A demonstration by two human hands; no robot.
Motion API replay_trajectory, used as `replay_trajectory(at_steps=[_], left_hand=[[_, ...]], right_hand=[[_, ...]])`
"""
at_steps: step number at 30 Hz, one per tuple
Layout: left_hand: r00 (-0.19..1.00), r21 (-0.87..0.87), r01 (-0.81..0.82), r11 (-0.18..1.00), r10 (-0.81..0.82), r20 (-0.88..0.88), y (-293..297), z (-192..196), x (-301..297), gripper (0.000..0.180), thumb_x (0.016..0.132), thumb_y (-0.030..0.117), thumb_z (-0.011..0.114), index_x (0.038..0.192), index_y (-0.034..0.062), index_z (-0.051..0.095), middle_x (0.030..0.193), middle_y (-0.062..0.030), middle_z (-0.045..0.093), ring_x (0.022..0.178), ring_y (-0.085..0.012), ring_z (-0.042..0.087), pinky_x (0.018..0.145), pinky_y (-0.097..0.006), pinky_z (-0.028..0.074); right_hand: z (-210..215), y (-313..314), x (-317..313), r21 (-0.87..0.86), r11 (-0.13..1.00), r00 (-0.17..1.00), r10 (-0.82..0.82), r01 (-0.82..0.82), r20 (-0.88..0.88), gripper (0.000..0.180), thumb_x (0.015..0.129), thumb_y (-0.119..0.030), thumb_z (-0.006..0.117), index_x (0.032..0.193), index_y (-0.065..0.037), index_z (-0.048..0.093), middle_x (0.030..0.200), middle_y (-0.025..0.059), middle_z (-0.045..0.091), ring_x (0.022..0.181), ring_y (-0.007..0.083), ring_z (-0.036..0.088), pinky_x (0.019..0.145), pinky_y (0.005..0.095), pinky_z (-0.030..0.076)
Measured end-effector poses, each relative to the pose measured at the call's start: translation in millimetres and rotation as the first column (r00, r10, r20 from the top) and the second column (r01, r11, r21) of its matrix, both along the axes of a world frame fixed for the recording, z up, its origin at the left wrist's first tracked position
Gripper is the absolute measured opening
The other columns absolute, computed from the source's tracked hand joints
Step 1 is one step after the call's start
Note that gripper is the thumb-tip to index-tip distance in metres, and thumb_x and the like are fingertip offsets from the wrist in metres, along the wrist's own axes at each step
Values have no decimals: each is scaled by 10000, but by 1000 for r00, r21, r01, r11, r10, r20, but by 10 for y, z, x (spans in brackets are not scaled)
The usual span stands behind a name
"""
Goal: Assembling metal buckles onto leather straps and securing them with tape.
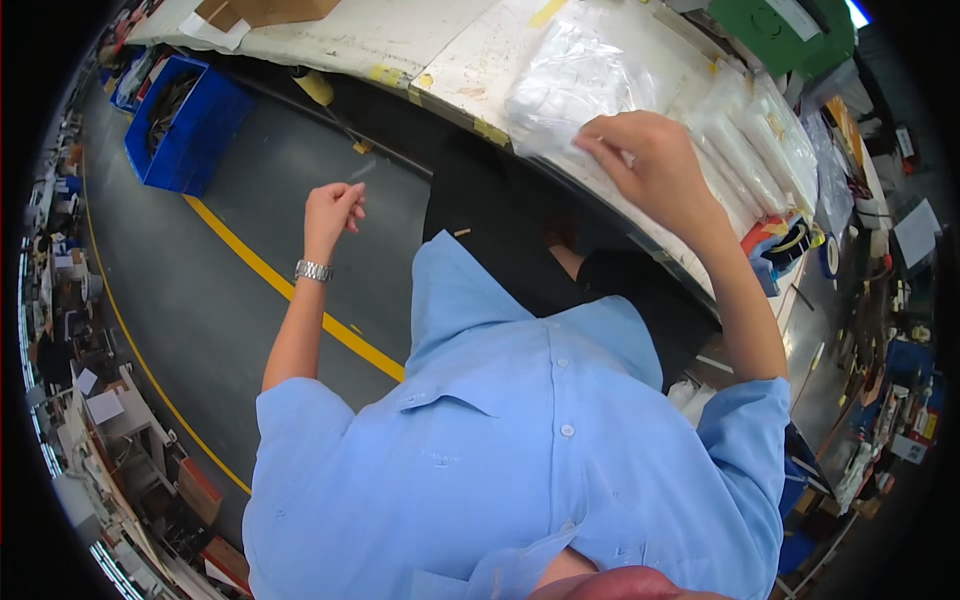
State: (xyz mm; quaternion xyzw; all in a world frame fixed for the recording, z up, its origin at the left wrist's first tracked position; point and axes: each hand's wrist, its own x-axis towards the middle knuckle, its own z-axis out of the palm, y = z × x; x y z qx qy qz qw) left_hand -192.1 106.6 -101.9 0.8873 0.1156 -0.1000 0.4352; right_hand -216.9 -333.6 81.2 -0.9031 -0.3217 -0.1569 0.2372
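A pile of clear plastic bags lies near the front edge of the white worktable. My right hand is over the pile, thumb and forefinger pinched together at the near edge of a bag. Away from the table, over the grey floor, my left hand hangs in the air with its fingers curled in. A faint, clear sliver shows by its fingertips, too small to name. Right of the pile, several filled clear packs lie side by side.
A blue bin stands on the floor at the far left, beside a yellow floor line. Rolls of tape hang at the table's right end. A green box sits at the back right, and brown cardboard at the back left.
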Motion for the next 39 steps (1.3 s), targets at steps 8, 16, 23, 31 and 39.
replay_trajectory(at_steps=[8,16,23,31,39], left_hand=[[921,-724,271,634,-390,3,-1161,1173,-725,186,1024,138,711,929,-19,743,716,-45,697,560,-91,631,528,-230,509],[639,-552,615,563,-766,-69,-2214,1329,-1068,63,965,46,748,967,-15,734,724,-11,686,594,-53,618,549,-211,484],[364,-676,686,268,-931,0,-3081,1331,-1247,244,940,1,750,1171,-52,691,795,-8,672,624,-45,579,576,-197,485],[234,-460,872,166,-968,95,-3886,1132,-1650,356,1033,42,663,1377,-38,610,986,-63,705,733,-87,620,697,-233,535],[236,-321,917,237,-971,-43,-4022,1060,-1878,193,1021,54,688,1177,-52,730,906,-58,730,718,-88,643,701,-221,534]], right_hand=[[-134,429,-1023,284,914,719,-12,289,-695,291,1005,-168,719,1263,-33,712,1152,92,732,1017,192,710,850,327,564],[-482,-263,-1848,605,357,572,206,711,-794,237,1059,-229,672,1147,-19,737,1078,68,757,971,133,708,821,294,576],[-764,-916,-2927,667,22,648,215,745,-731,189,1028,-211,726,1032,-29,775,1073,89,774,937,131,717,825,283,581],[-1603,-2175,-5225,522,-399,245,-567,754,-787,246,1047,-241,697,1128,-25,782,1105,59,799,1009,116,738,877,281,581],[-1907,-2768,-6734,185,-641,-667,-721,745,188,179,1005,-228,708,1028,-71,791,1003,58,783,899,240,739,807,353,571]])
